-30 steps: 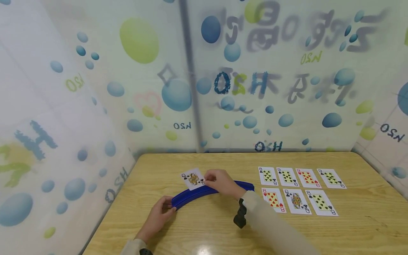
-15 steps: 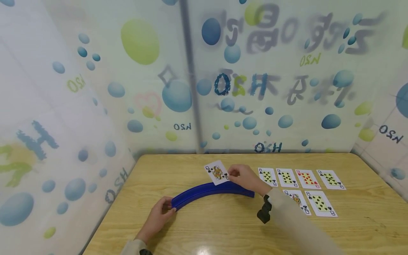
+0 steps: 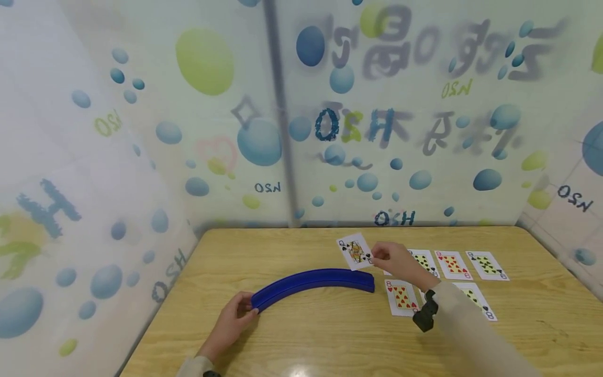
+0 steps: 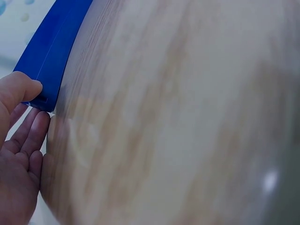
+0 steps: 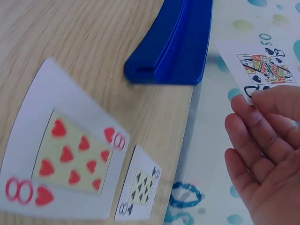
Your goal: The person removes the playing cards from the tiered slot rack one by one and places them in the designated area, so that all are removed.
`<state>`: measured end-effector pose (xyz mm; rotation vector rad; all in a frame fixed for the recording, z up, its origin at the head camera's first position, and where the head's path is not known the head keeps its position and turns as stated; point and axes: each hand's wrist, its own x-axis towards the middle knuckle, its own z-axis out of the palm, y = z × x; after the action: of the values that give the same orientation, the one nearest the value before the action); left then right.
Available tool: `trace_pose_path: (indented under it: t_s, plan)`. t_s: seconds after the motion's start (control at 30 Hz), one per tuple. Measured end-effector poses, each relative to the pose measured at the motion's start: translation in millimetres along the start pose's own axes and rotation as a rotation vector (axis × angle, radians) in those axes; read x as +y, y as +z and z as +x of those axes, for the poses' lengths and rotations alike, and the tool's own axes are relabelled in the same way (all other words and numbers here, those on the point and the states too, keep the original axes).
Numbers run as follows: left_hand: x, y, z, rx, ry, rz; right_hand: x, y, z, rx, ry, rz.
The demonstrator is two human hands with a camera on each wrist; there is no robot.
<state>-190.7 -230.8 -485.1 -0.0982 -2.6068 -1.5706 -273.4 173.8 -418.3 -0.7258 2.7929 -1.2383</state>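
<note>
A long curved blue card holder (image 3: 315, 279) lies on the wooden table in the head view. My left hand (image 3: 231, 320) grips its left end; the left wrist view has the thumb (image 4: 23, 89) on the blue plastic and fingertips at its underside. Above the holder's right end, a black queen playing card (image 3: 354, 252) is tilted, its face toward me. My right hand (image 3: 398, 263) pinches that card by its lower right corner between thumb and fingers. In the right wrist view, the queen (image 5: 265, 70) appears apart from the holder's end (image 5: 168, 65).
Two rows of face-up playing cards lie at right, including an eight of hearts (image 3: 402, 297) and a nine of hearts (image 3: 453, 265). My right hand and forearm partly cover several. Walls with bubble prints (image 3: 367, 181) stand behind the table (image 3: 282, 345).
My right hand has carried the queen rightward, from above the holder's middle to above its right end. The left hand and holder stay in place.
</note>
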Motion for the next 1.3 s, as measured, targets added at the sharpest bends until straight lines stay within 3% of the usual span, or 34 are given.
trace_pose_path:
  t_s: [0.27, 0.43, 0.77, 1.0, 1.3]
  plan:
    - [-2.0, -0.9, -1.1, 0.000, 0.011, -0.006, 15.6, -20.5, -19.8, 0.025, 0.054, -0.056]
    - [0.3, -2.0, -0.4, -0.014, -0.027, 0.002, 25.0, -36.6, -34.8, 0.055, 0.099, -0.066]
    - [2.2, -1.6, 4.2, -0.059, -0.029, 0.032, 52.5, -71.0, -75.0, 0.115, 0.202, -0.185]
    - [3.6, -2.0, 2.9, -0.049, -0.012, 0.029, 71.9, -91.9, -97.6, 0.128, 0.210, -0.230]
    - [2.4, -2.0, 2.0, -0.045, -0.039, 0.016, 89.0, -111.5, -119.4, 0.158, 0.312, -0.290]
